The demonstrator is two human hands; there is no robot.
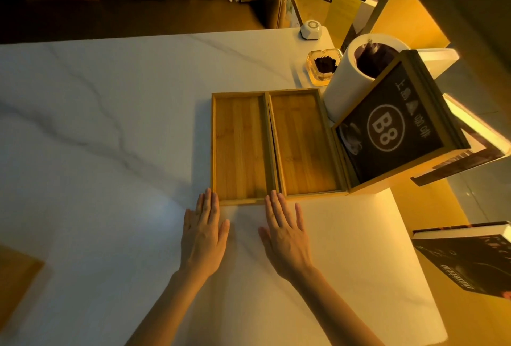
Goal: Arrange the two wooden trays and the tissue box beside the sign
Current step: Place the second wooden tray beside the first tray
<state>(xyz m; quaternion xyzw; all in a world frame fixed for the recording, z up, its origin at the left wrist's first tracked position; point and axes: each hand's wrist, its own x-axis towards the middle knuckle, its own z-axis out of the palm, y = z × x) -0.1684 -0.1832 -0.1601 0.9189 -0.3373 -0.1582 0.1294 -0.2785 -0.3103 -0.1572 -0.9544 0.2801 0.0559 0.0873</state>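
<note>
A white marbled desk (pixel 116 129) fills most of the frame, its far edge running across the upper part. Right of centre, a wooden-framed dark sign (pixel 392 124) marked "B8" stands tilted at the desk's right edge. Behind it, toward the upper right, rises a white cylindrical tissue box (pixel 345 82), touching or just beside the sign's back corner; which one cannot be told.

In the middle of the frame, two wooden trays lie side by side, long edges touching: the left tray (pixel 239 149) and the right tray (pixel 302 143), whose right rim meets the sign's base. Both trays hold nothing.

Below them, the left hand (pixel 204 232) and the right hand (pixel 284 235) lie flat, fingers spread, each grip apart and clasping nothing. Their fingertips reach the near rim of the left tray.

Upper right, a glass ashtray (pixel 322 64) with dark contents sits near a small white call button (pixel 311 30).
</note>
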